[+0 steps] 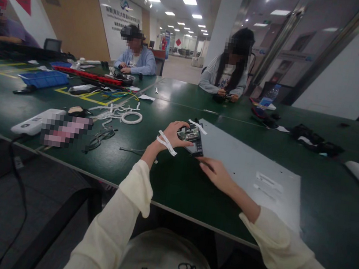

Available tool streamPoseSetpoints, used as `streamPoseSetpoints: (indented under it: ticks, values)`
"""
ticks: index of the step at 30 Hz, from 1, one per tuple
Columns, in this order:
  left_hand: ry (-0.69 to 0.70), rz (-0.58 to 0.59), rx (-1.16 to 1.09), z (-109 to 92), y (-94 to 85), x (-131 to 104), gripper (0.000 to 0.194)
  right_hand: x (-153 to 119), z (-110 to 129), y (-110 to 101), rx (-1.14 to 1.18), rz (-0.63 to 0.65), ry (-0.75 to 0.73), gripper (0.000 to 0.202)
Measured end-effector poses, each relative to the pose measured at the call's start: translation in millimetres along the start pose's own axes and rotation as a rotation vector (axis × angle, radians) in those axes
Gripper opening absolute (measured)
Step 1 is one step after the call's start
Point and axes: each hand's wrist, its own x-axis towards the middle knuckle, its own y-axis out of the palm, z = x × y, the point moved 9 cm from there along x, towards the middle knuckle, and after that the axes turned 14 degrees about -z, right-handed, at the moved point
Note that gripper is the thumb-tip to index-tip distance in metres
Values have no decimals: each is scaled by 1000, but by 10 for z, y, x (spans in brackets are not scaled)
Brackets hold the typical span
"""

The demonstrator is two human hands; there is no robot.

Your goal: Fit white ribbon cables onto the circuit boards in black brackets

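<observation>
My left hand (173,134) grips a small circuit board (190,134) with a silvery connector, thumb below and fingers above. A black slotted plastic frame (198,147) sits against the board's right side. My right hand (216,173) has its fingertips at the lower corner of this frame, apparently pinching it; the exact contact is too small to make out. A white paper strip (166,143) circles my left wrist, and another white strip (198,126) lies by the board. Behind the frame, a flat pale grey panel (249,162) rests on the green table (177,103).
To the left lie a tape roll (131,117), tangled white cords (110,113), glasses (101,138), a white power strip (38,121) and a blue tray (44,79). A water bottle (269,96) stands back right. Across the table, people (137,55) sit working.
</observation>
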Motion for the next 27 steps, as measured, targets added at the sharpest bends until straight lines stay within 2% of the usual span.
streamPoseSetpoints:
  ticks: [5, 11, 15, 21, 27]
  values:
    - [79, -31, -6, -47, 8, 6, 58, -157, 501, 271, 77, 148, -208, 36]
    - [69, -4, -23, -90, 98, 6, 61, -307, 799, 459, 79, 282, -373, 38]
    - [102, 36, -14, -132, 289, -14, 63, -336, 898, 493, 104, 319, -432, 37]
    - [132, 110, 46, -150, 647, -83, 67, -346, 906, 510, 81, 343, -440, 38]
    - [129, 207, 123, -145, 847, -150, 69, -359, 905, 511, 88, 347, -449, 37]
